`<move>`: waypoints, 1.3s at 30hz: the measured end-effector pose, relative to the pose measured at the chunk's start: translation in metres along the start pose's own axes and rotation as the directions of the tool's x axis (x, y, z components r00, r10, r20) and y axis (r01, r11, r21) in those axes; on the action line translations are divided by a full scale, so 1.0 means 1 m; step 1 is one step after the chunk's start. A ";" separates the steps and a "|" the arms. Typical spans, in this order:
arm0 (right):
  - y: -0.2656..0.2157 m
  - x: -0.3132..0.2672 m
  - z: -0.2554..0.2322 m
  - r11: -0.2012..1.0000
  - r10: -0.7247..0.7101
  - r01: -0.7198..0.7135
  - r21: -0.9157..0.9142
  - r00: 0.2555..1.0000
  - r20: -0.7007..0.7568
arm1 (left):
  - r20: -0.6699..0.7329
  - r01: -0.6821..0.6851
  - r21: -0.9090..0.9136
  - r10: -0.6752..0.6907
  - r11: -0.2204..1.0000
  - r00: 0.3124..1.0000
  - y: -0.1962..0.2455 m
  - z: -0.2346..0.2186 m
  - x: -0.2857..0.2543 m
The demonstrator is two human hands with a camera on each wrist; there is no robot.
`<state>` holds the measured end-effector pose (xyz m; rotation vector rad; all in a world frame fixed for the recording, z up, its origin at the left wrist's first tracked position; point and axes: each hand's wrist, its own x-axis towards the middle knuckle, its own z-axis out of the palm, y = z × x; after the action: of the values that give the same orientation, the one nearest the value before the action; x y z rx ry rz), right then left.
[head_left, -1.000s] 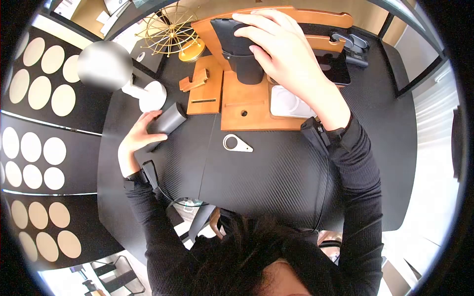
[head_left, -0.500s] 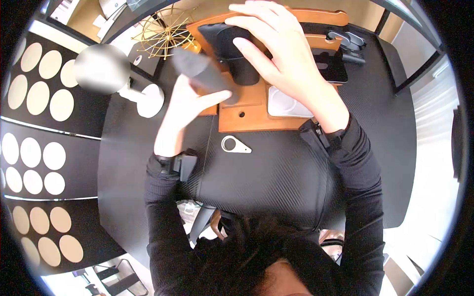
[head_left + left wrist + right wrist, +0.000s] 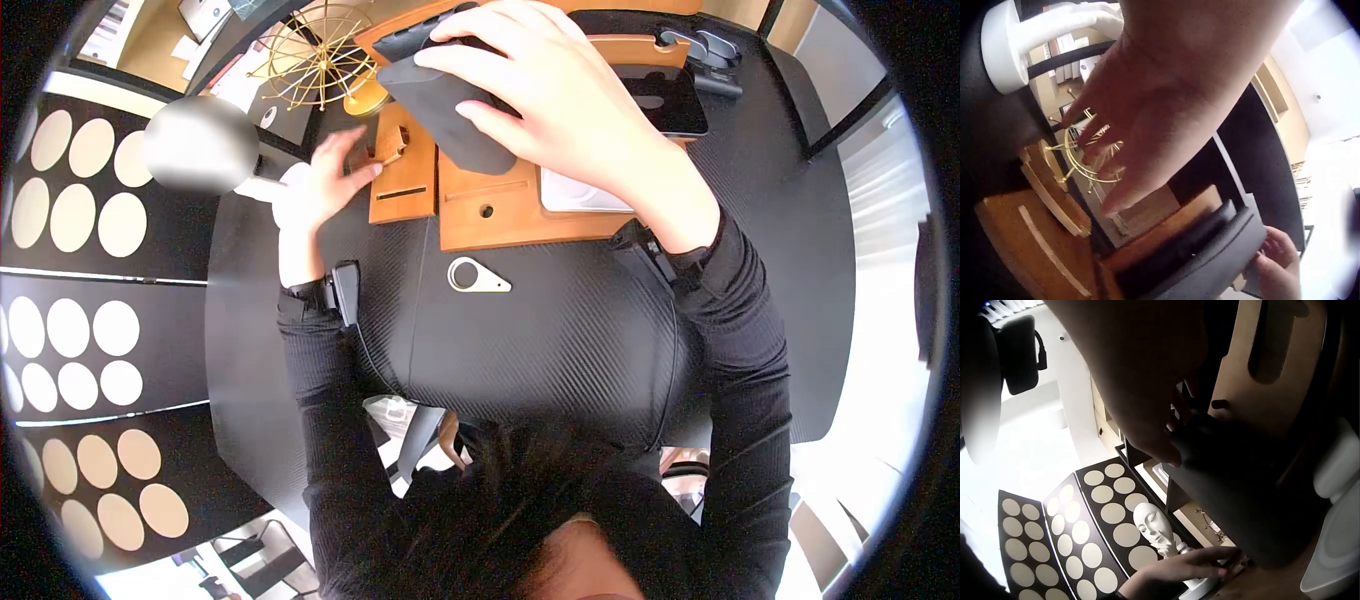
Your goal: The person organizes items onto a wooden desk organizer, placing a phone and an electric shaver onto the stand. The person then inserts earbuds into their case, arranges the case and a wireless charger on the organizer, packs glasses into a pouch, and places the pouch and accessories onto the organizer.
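Note:
My right hand point(image 3: 560, 100) grips the upper part of a dark grey case point(image 3: 450, 115), which leans over the wooden stand point(image 3: 530, 225); the right wrist view shows this case point(image 3: 1229, 494) in shadow under the fingers. A second black object point(image 3: 405, 40) is partly hidden behind it. My left hand point(image 3: 325, 185), fingers spread and holding nothing, hovers by the small curved wooden piece point(image 3: 397, 148) on the stand's left section. Whether they touch, I cannot tell. The left wrist view has this left hand point(image 3: 1147, 112) above the wooden piece point(image 3: 1054, 190), with right fingertips on the case point(image 3: 1210, 256).
A white figure lamp point(image 3: 200, 145) and a gold wire wheel point(image 3: 322, 62) stand at the back left. On the stand's right are a white pad point(image 3: 580, 192) and a black phone point(image 3: 660, 100). A ring-shaped tag point(image 3: 478, 275) lies on the black tabletop point(image 3: 540, 340).
My left hand carried the dark grey case from the left tabletop to the stand, let go and drew back left. My right hand now holds that case.

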<state>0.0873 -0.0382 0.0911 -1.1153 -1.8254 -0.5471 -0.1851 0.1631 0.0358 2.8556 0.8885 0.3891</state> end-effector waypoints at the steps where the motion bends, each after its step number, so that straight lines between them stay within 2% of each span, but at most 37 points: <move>1: 0.000 0.003 -0.005 0.996 -0.002 -0.003 0.088 0.999 0.051 | -0.002 -0.002 0.003 0.002 1.000 1.000 0.006 -0.004 0.001; 3: 0.002 0.005 -0.005 0.995 -0.018 0.013 0.103 0.999 0.049 | 0.236 0.221 -0.060 -0.201 0.974 0.951 0.019 -0.012 0.003; 4: 0.001 0.005 -0.005 0.995 -0.011 0.005 0.100 0.998 0.055 | 0.158 0.172 0.045 -0.177 0.984 0.971 0.014 -0.010 -0.001; 5: 0.000 0.004 -0.005 0.995 -0.002 -0.004 0.096 0.998 0.064 | 0.163 0.173 0.043 -0.178 0.984 0.970 0.002 -0.007 -0.003; 7: 0.002 0.004 -0.005 0.994 -0.012 0.005 0.106 0.998 0.062 | 0.076 -0.028 -0.044 0.031 0.999 0.997 -0.009 -0.007 0.001; 8: 0.003 0.005 -0.006 0.993 -0.023 0.017 0.116 0.998 0.057 | 0.018 -0.131 -0.167 0.136 0.977 0.991 -0.005 -0.005 0.003; 9: 0.002 0.004 -0.007 0.993 -0.021 0.015 0.116 0.998 0.057 | 0.019 -0.132 -0.167 0.137 0.977 0.990 -0.003 -0.006 0.002; 11: -0.005 0.007 -0.013 1.000 0.004 -0.006 0.023 0.995 0.104 | 0.239 -0.058 -0.095 0.079 0.994 0.968 0.022 -0.019 -0.002; 12: -0.003 0.006 -0.011 1.000 0.004 -0.006 0.021 0.994 0.105 | 0.221 -0.062 0.064 0.047 0.996 0.974 0.027 -0.019 -0.006; 13: 0.001 0.006 -0.008 0.998 -0.013 0.007 0.067 0.996 0.088 | 0.220 -0.065 0.064 0.050 0.996 0.974 0.027 -0.019 -0.006; 16: 0.003 0.004 -0.008 0.993 -0.018 0.010 0.116 0.998 0.068 | 0.196 -0.091 -0.028 0.094 0.995 0.976 0.025 -0.019 -0.008; 18: 0.003 0.005 -0.009 0.993 -0.010 0.003 0.116 0.998 0.067 | 0.240 0.024 -0.184 0.021 0.983 0.971 0.029 -0.021 -0.005; 21: 0.003 0.005 -0.009 0.993 -0.023 0.015 0.118 0.998 0.062 | 0.254 0.004 -0.256 0.064 0.967 0.965 0.022 -0.018 -0.005; 22: 0.003 0.005 -0.009 0.993 -0.025 0.018 0.118 0.998 0.058 | 0.255 0.004 -0.256 0.064 0.967 0.965 0.026 -0.019 -0.005; 24: 0.001 0.005 -0.010 0.993 -0.027 0.021 0.117 0.998 0.054 | 0.235 0.021 -0.048 -0.009 0.999 0.972 0.035 -0.022 -0.004; 27: -0.006 0.007 -0.009 0.993 -0.047 0.039 0.114 0.997 0.065 | 0.197 0.047 -0.043 -0.038 0.998 0.980 0.049 -0.017 -0.003; 28: -0.013 0.008 -0.006 0.998 -0.051 0.049 0.046 0.998 0.046 | 0.199 0.050 -0.047 -0.040 0.998 0.979 0.050 -0.019 -0.005; 29: -0.021 0.008 -0.004 0.998 -0.059 0.060 -0.025 0.998 0.028 | 0.218 0.069 -0.125 -0.041 0.990 0.975 0.053 -0.021 -0.006; 30: -0.032 0.008 -0.002 0.996 -0.084 0.084 -0.020 0.996 0.006 | 0.237 0.088 -0.202 -0.038 0.975 0.971 0.056 -0.023 -0.008; 31: -0.040 0.004 0.007 0.993 -0.078 0.073 0.092 0.995 0.055 | 0.110 -0.036 -0.214 0.061 0.976 0.992 0.057 -0.026 -0.014; 33: -0.065 -0.005 0.011 0.978 -0.089 0.047 0.206 0.976 0.197 | 0.056 -0.013 -0.281 0.030 0.960 0.998 0.033 -0.011 -0.011; 34: -0.074 -0.019 0.018 0.979 -0.112 0.051 0.199 0.945 0.308 | 0.058 0.051 -0.365 -0.032 0.929 0.998 0.011 0.007 -0.010; 35: -0.080 -0.036 0.027 0.980 -0.135 0.058 0.192 0.900 0.415 | 0.088 0.323 -0.324 -0.311 0.889 0.946 0.022 0.012 -0.007; 37: -0.088 -0.060 0.033 0.975 -0.072 -0.070 0.212 0.801 0.594 | 0.040 0.377 -0.140 -0.375 0.915 0.926 0.035 0.020 -0.003; 38: -0.091 -0.064 0.038 0.975 -0.071 -0.070 0.210 0.801 0.595 | 0.054 0.393 -0.068 -0.390 0.917 0.919 0.043 0.021 -0.002; 39: -0.094 -0.068 0.045 0.985 -0.054 -0.064 0.158 0.763 0.644 | 0.055 0.393 -0.069 -0.390 0.917 0.919 0.050 0.018 0.000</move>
<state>-0.0025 -0.0839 0.0175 -1.2857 -2.4052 0.0355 -0.1536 0.1214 0.0276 2.5160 1.3666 0.3081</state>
